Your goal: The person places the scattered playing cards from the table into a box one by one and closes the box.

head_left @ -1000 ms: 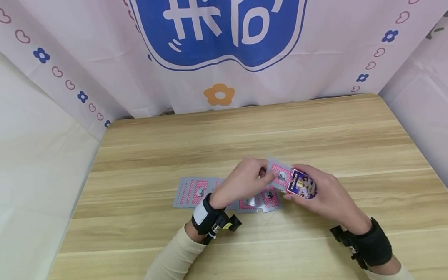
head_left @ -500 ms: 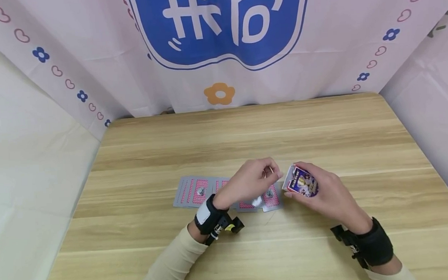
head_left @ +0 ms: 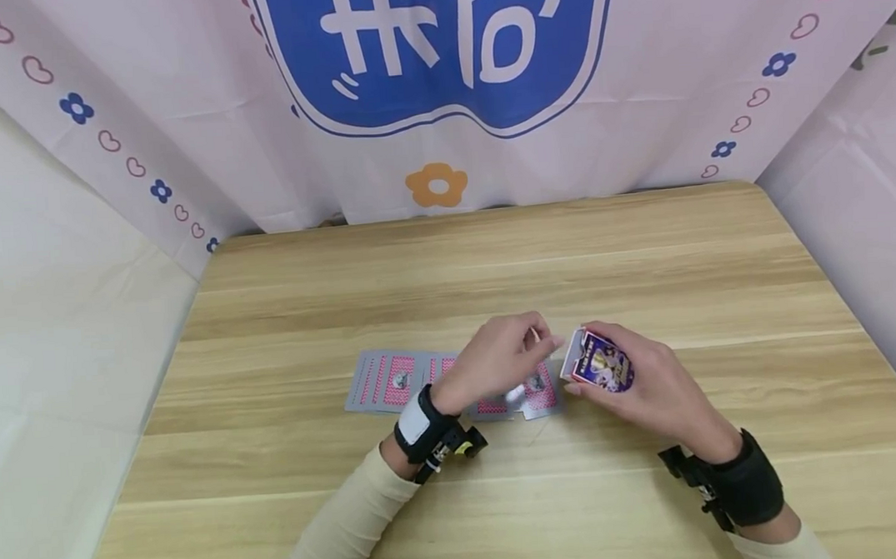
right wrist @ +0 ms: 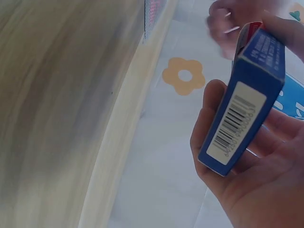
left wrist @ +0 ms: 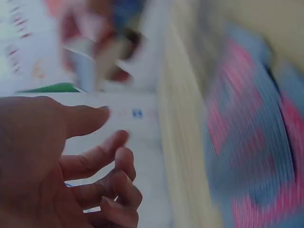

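Inside my right grip (head_left: 653, 381), fingers and thumb wrapped round: blue card box (head_left: 603, 364). Near its pale end, my left grip (head_left: 500, 352), fingers loosely bent, holding nothing. Partly hidden beneath: overlapping pink-backed cards (head_left: 398, 382), spread on bench (head_left: 642, 263). Behind: pale cloth (head_left: 659, 128), orange flower (head_left: 420, 183).

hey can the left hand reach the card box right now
Probably yes: the empty left hand is close to the card box in the right hand, with nothing visible between them.
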`<state>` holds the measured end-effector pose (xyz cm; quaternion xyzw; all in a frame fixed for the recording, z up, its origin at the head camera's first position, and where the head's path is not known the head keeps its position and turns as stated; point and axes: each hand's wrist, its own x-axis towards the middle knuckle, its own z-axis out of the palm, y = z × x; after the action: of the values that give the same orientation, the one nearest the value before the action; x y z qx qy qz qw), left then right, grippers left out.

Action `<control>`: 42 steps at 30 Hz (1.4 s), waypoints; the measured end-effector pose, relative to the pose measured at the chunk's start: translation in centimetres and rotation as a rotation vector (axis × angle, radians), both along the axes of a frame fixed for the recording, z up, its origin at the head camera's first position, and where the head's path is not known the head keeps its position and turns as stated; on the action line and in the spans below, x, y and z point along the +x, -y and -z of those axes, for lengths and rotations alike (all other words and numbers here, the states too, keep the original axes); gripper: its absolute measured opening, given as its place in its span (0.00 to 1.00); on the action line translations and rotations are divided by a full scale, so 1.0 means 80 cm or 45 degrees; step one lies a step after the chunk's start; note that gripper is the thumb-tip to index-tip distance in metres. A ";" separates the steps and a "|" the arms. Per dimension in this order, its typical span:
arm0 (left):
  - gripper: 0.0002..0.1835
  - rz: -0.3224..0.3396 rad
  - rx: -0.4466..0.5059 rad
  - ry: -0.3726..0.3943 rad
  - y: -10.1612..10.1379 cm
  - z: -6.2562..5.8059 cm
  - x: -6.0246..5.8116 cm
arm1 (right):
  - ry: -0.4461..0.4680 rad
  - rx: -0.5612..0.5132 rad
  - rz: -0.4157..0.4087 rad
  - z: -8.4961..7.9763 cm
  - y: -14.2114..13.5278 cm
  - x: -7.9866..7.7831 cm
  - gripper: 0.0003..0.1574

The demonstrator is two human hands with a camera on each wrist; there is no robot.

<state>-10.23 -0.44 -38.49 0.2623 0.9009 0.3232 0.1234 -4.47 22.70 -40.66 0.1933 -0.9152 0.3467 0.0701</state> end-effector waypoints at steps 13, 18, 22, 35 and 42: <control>0.35 0.113 -0.649 -0.291 0.009 0.026 -0.006 | 0.045 0.026 0.001 -0.001 0.003 0.001 0.47; 0.31 0.100 -0.633 -0.239 0.010 0.027 -0.011 | 0.066 0.023 -0.002 -0.001 0.003 0.001 0.47; 0.26 0.059 -0.566 -0.120 0.011 0.022 -0.015 | 0.072 0.016 -0.002 -0.001 0.002 0.001 0.48; 0.08 0.018 -0.262 0.061 0.022 0.004 -0.023 | 0.089 0.012 -0.008 -0.001 0.001 0.002 0.47; 0.16 -0.043 0.015 0.194 0.035 -0.030 -0.020 | 0.086 0.041 0.021 -0.003 0.001 0.000 0.47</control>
<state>-11.85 -3.23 -36.10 0.2224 0.8912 0.3496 0.1848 -4.49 22.62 -40.42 0.1751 -0.9241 0.3375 0.0388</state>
